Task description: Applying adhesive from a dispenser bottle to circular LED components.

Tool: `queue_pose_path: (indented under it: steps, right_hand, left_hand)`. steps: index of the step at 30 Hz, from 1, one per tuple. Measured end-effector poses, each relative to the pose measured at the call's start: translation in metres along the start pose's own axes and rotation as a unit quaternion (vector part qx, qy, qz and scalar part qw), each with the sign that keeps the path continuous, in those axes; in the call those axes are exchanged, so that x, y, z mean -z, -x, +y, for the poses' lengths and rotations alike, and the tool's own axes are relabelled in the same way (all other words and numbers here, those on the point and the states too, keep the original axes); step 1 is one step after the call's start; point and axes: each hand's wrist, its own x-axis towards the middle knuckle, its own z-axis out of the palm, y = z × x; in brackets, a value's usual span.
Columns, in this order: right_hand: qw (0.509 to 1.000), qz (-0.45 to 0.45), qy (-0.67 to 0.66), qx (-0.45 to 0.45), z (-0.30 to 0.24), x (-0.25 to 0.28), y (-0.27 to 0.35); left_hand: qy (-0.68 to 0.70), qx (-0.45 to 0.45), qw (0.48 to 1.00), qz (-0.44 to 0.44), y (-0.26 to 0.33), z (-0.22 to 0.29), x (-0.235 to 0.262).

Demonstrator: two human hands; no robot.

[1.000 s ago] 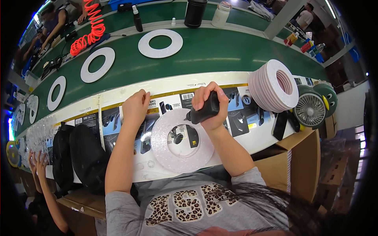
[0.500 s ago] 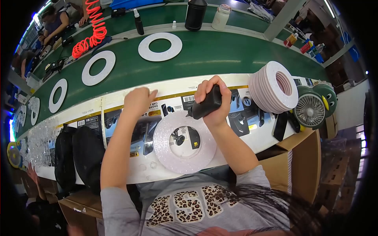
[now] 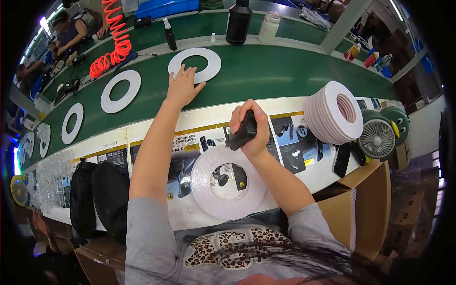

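My right hand (image 3: pixel 253 132) is wrapped round a small black squeeze bottle (image 3: pixel 245 131), tilted with its tip toward the lower left. Below it, a flat white ring (image 3: pixel 204 197) lies on the workbench in front of me. My left arm reaches forward, and my left hand (image 3: pixel 184 86) is open with its fingers spread. Its fingertips overlap the near edge of another white ring (image 3: pixel 211 59) on the green surface; whether they touch it I cannot tell. A stack of white rings (image 3: pixel 327 114) leans on its side to the right of my right hand.
More white rings (image 3: pixel 111 102) lie in a row along the green surface (image 3: pixel 266 73). Dark bottles and a white jar (image 3: pixel 270 29) stand at the back. A small fan (image 3: pixel 376 137) and a phone (image 3: pixel 341 160) are at right, black pouches (image 3: pixel 110 197) at left.
My left hand has moved forward from the bench edge to the far ring, and its fingers have opened out. My right hand keeps the bottle, which has turned steeper.
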Motion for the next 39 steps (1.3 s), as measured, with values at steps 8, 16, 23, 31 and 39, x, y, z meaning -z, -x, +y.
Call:
queue_pose_path:
  steps: [8,16,23,31,39]
  right_hand:
    - [1.0,0.008,-0.009,0.004,-0.004,0.005,0.0]
    - [1.0,0.015,-0.026,-0.005,-0.005,0.0,-0.001]
    - [1.0,-0.01,0.013,-0.008,-0.009,-0.017,-0.007]
    - [0.998,-0.039,-0.003,-0.052,0.012,-0.042,-0.002]
    - [0.998,-0.048,-0.001,-0.051,0.017,-0.042,-0.002]
  left_hand:
    - [0.03,0.022,0.998,-0.052,-0.008,0.005,0.011]
    - [0.056,0.014,0.992,0.116,0.034,0.007,0.038]
    - [0.253,0.121,0.947,0.155,0.107,0.017,0.096]
    - [0.465,0.227,0.837,0.179,0.158,0.032,0.076]
    - [0.488,0.218,0.836,0.126,0.158,0.034,0.061]
